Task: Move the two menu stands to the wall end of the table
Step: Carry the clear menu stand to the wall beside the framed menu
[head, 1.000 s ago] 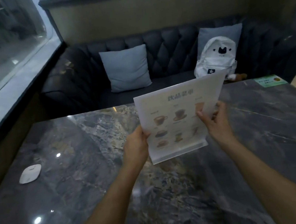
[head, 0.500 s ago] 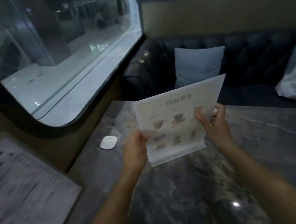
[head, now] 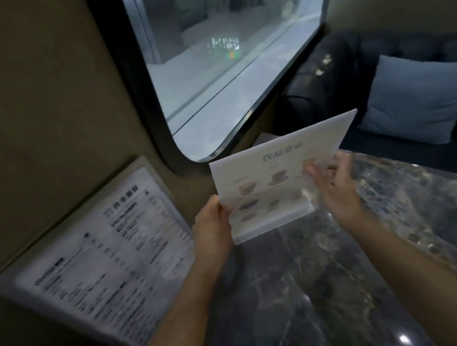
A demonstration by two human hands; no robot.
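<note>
Both hands hold a drinks menu stand [head: 276, 183] above the marble table [head: 313, 293]: left hand [head: 213, 228] pinching its left edge, right hand [head: 334, 186] gripping the right, near the window [head: 221, 55].

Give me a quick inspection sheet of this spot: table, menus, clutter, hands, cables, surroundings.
Surface: dark marble table, glossy, with light reflections.
Job's things: drinks menu stand held up at a tilt over the table; text menu stand leaning by the wall at the table's end, print blurred.
Clutter: nothing seen.
Hands: left hand has a grip on the drinks menu's left edge; right hand is at its right side, fingers spread, too blurred to judge the grip.
Cables: nothing seen.
Surroundings: beige wall, large window, dark sofa with a light blue cushion.
</note>
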